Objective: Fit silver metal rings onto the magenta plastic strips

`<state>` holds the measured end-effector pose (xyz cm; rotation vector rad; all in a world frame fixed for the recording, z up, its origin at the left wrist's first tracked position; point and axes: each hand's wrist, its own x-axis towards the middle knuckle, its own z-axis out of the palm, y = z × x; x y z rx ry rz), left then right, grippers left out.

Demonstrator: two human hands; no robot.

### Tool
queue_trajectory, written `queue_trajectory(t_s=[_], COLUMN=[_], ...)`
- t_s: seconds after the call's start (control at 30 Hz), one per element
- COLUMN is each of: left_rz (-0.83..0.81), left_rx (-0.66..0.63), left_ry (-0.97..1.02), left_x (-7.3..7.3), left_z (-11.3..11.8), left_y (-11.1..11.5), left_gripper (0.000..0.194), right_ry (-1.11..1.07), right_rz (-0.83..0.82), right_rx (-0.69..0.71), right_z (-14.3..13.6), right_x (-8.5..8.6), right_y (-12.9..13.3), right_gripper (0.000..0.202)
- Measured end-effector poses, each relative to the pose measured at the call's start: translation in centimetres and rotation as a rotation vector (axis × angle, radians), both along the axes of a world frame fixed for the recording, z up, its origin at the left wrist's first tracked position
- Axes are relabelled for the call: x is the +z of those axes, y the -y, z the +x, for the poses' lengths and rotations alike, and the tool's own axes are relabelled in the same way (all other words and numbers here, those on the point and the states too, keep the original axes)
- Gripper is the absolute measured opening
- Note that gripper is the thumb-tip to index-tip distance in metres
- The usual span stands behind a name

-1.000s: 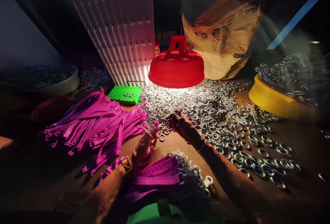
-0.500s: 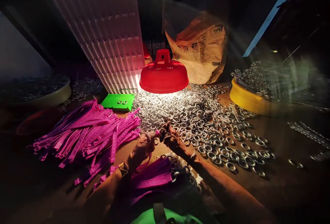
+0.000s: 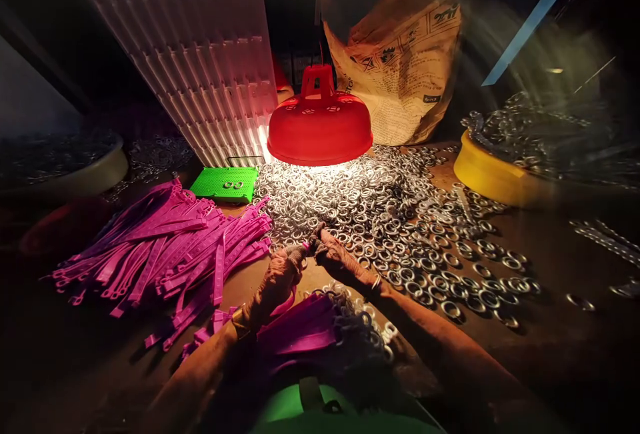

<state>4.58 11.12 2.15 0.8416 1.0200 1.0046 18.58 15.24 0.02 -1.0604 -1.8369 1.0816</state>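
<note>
Darkness fills the room behind the table [image 3: 545,241], cut by a slanting blue strip [image 3: 533,24] at upper right. One red lamp [image 3: 320,134] hangs low over a wide heap of rings [image 3: 345,204], bleaching its middle white and hiding the far part from view. Behind it, a ribbed panel [image 3: 210,67] leans at left and a crumpled printed sack [image 3: 400,87] stands at right. At the panel's foot sits a green board [image 3: 207,184] with two rings on it.

Farther right, a yellow tub [image 3: 487,171] brims with metal pieces; a pale tub [image 3: 107,171] sits in shadow on the far left, its contents dim. Loose rings spread over the brown tabletop towards the right. A fan of magenta straps [image 3: 175,241] covers the left side, close by the left forearm. Nearer the body, between the forearms, lies a second bundle [image 3: 300,327] of straps, with rings at its right end.

Pinched in the left hand [image 3: 283,271] is a single strap [image 3: 306,245], its tip at the near edge of the heap. Against that tip, the right hand [image 3: 333,251] has its fingers bunched; whether they grip a ring I cannot tell.
</note>
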Motion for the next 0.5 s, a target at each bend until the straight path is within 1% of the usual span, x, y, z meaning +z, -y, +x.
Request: queue_trajectory(t_s=[0.07,0.13,0.17,0.23,0.3,0.33,0.4,0.5], left_rz=[0.037,0.045,0.042,0.043,0.032,0.021,0.029,0.085], left_rx=[0.041,0.081,0.086,0.062,0.017,-0.012,-0.055,-0.119], left_ry=[-0.053,-0.105,-0.123,-0.142,-0.151,-0.157,-0.162,-0.223], left_x=[-0.4,-0.8,-1.1,-1.3,-0.8,-0.4,1.2,4.7], left_z=[0.2,0.2,0.2,-0.1,-0.5,-0.8,-1.3,-2.0], left_y=[0.3,0.4,0.3,0.1,-0.5,-0.7,-1.2,-1.1], left_gripper=[0.042,0.041,0.040,0.035,0.032,0.031,0.031,0.033], right_ry=[-0.014,0.010,0.027,0.062,0.086,0.084,0.080,0.166], right_rz=[-0.152,-0.194,-0.180,-0.100,-0.008,0.030,0.052,0.064], right_rx=[0.033,0.048,0.039,-0.009,-0.042,-0.025,0.064,0.185], right_z=[0.1,0.1,0.0,-0.2,-0.2,-0.2,0.1,0.9], right_x=[0.2,0.0,-0.1,-0.1,0.4,0.9,2.5,5.4], right_y=[-0.6,-1.1,-1.3,-1.4,-1.2,-0.9,0.1,2.9], right_gripper=[0.015,0.017,0.016,0.013,0.012,0.012,0.012,0.017])
